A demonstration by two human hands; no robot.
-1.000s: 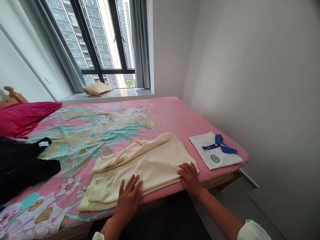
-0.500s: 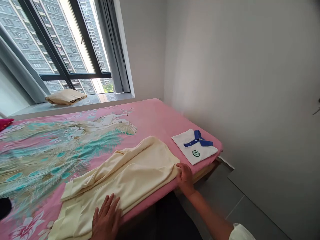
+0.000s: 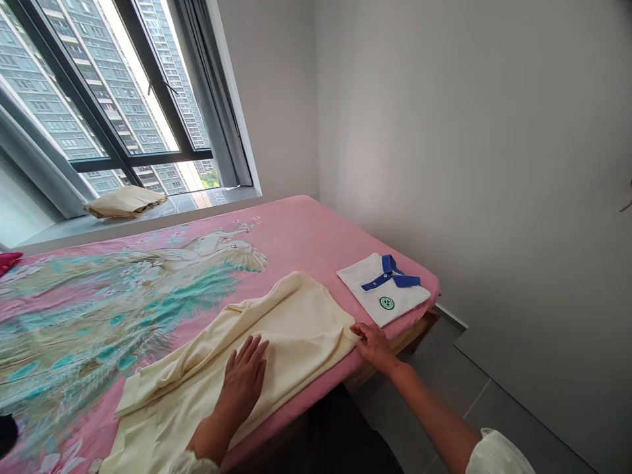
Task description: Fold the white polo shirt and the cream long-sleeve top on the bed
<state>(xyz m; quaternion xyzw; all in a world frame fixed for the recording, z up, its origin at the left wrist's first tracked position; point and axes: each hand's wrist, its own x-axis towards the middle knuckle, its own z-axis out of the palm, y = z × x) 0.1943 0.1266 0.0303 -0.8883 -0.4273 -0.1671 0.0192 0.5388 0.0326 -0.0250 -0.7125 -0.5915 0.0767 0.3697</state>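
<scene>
A cream garment (image 3: 296,316) lies folded lengthwise along the near edge of the pink bed, with some creases in it. My left hand (image 3: 245,376) rests palm down on its middle, fingers stretched out. At the garment's right end, my right hand (image 3: 374,345) pinches its corner by the bed's edge. Just beyond that hand is a folded white polo shirt (image 3: 363,283) with a blue collar and a round green badge.
The bed (image 3: 306,227) has a sheet with a teal and white bird print. A folded beige cloth (image 3: 126,201) sits on the window sill. A red item (image 3: 8,261) and a dark object (image 3: 6,434) are at the left edge. Walls stand behind and right.
My left hand has slid forward and to the right over the garment. My right hand stays at the corner, and the view has shifted slightly.
</scene>
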